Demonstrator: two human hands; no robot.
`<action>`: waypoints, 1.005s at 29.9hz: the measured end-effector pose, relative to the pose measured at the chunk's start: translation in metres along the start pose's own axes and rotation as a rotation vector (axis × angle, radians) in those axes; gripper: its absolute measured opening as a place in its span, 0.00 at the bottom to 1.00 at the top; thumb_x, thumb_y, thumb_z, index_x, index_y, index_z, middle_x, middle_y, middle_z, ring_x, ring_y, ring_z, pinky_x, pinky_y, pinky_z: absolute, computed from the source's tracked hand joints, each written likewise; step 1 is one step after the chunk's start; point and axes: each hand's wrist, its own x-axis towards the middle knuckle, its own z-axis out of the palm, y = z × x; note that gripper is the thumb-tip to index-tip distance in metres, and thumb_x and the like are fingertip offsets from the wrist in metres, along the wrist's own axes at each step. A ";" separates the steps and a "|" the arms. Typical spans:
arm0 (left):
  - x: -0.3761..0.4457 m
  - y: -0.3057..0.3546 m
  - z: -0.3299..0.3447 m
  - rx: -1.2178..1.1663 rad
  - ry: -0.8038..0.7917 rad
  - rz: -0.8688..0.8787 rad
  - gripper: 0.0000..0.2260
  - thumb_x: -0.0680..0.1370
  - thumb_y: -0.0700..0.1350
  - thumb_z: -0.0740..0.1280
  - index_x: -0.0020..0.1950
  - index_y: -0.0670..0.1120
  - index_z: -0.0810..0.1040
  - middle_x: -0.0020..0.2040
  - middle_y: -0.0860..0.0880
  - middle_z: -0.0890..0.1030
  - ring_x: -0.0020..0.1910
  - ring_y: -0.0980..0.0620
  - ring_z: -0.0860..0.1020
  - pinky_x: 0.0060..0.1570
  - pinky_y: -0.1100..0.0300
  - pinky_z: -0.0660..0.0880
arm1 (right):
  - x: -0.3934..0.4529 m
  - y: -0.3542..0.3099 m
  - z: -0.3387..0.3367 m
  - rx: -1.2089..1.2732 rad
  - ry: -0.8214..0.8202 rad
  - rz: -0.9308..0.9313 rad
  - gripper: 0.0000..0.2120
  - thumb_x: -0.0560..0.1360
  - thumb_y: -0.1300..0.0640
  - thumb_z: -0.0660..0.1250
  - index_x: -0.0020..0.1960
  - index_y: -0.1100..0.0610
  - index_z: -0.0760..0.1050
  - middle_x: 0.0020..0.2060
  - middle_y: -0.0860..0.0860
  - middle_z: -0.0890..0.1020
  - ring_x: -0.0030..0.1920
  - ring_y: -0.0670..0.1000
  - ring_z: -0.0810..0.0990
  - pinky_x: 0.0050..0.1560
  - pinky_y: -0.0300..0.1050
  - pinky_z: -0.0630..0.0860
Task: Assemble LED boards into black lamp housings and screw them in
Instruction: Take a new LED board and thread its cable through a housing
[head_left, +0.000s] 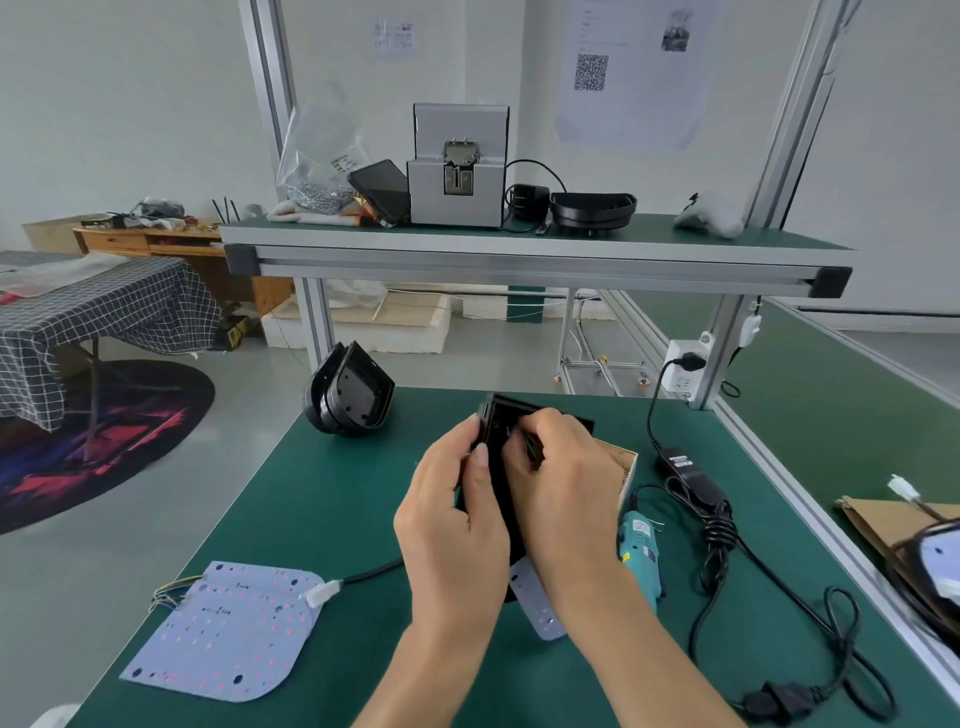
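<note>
Black housing (498, 457) is sitting raised over the green bench (322, 499), the left hand (452, 519) gripping its left edge while the right hand (561, 483) is curling over it, fingertips pinching inside. Spare boards (228, 634) are lying front-left, empty housings (350, 392) stacked behind; a small box (626, 467) is sitting beside the right hand, contents unclear.

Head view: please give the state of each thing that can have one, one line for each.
Black lamp housing: lifted off the mat, gripped by both hands.
Left hand: fingers curled round the housing's left side.
Right hand: fingers curled at the housing's top.
LED board: flat on the mat, not fitted.
Stacked housings: tilted on the mat, untouched.
Electric screwdriver: lying down, not held.
Power plug: in the socket.
</note>
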 end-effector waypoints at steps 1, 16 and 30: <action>0.000 -0.002 0.000 0.014 0.002 0.019 0.13 0.82 0.35 0.67 0.63 0.49 0.83 0.58 0.57 0.84 0.59 0.58 0.81 0.60 0.58 0.77 | 0.000 0.001 0.000 -0.016 -0.035 -0.022 0.04 0.76 0.59 0.72 0.44 0.59 0.80 0.37 0.52 0.82 0.37 0.58 0.79 0.39 0.55 0.73; 0.000 0.002 -0.003 0.043 0.034 0.049 0.12 0.82 0.36 0.68 0.63 0.45 0.83 0.58 0.53 0.84 0.58 0.54 0.82 0.57 0.48 0.80 | 0.000 0.006 -0.012 0.370 -0.090 0.282 0.11 0.76 0.57 0.76 0.50 0.42 0.81 0.41 0.37 0.86 0.44 0.39 0.84 0.46 0.33 0.78; -0.002 0.005 -0.002 0.144 0.027 0.191 0.12 0.80 0.36 0.66 0.61 0.38 0.84 0.60 0.46 0.84 0.60 0.55 0.80 0.63 0.72 0.71 | -0.001 0.006 -0.010 0.087 -0.102 -0.121 0.03 0.79 0.63 0.71 0.51 0.59 0.83 0.44 0.52 0.83 0.43 0.55 0.81 0.42 0.55 0.78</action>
